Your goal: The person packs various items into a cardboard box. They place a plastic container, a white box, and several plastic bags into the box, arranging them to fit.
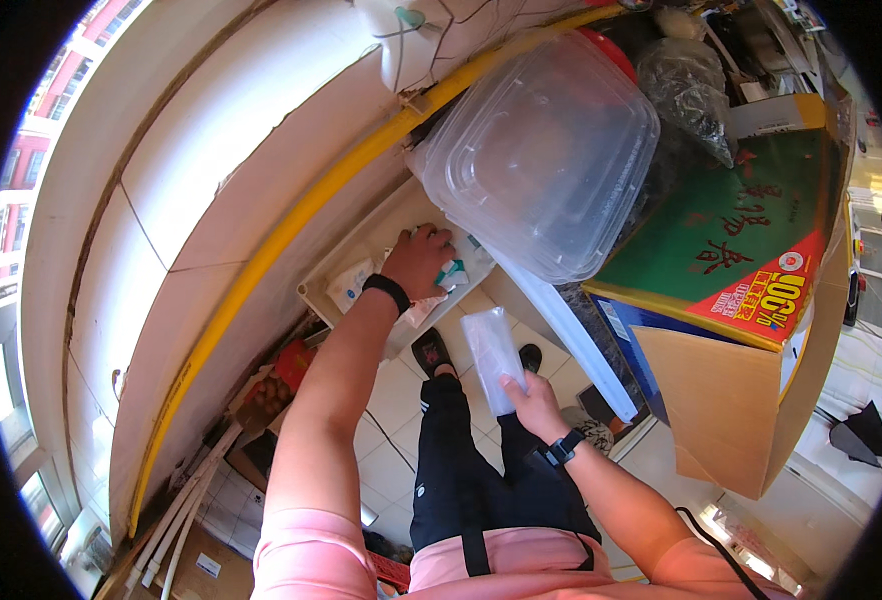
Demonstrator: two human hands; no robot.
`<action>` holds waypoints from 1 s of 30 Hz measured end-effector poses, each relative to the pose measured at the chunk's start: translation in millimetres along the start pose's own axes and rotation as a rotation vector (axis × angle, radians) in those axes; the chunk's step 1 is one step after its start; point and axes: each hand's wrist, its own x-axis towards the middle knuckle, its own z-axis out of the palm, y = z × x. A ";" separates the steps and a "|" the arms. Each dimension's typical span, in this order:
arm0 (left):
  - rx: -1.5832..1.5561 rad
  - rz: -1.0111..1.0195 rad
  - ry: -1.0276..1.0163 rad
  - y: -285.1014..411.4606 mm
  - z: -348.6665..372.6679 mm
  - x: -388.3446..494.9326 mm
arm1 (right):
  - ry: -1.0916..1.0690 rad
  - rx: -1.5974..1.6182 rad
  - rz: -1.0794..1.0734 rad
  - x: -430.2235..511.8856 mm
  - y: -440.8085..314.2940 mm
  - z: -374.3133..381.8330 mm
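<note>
My left hand [420, 259] reaches into a shallow off-white bin [308, 291] by the wall, its fingers over small green-and-white packets [451, 276]. Whether the fingers grip anything cannot be told. A white plastic pack [351, 283] lies in the bin to the left of that hand. My right hand [535, 401] holds a flat, clear plastic packet [490, 352] with pale contents by its lower end, thumb on top. The packet is held above the tiled floor, apart from the bin.
Stacked clear plastic containers [538, 150] and a green printed carton [733, 232] with a cardboard flap [711, 405] stand on the right. A yellow pipe [276, 247] runs along the wall. White plastic pipes [186, 510] lean at lower left.
</note>
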 end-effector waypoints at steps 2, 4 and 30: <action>-0.012 0.029 0.001 -3.4 -7.6 -0.9 | 0.006 0.012 0.000 0.5 2.4 -0.3; -0.089 0.047 0.018 -4.1 -14.2 0.1 | 0.006 0.025 0.002 0.2 4.5 -0.3; 0.271 0.067 -0.185 9.3 -23.4 -33.3 | 0.191 -0.339 -0.179 78.4 -67.2 24.9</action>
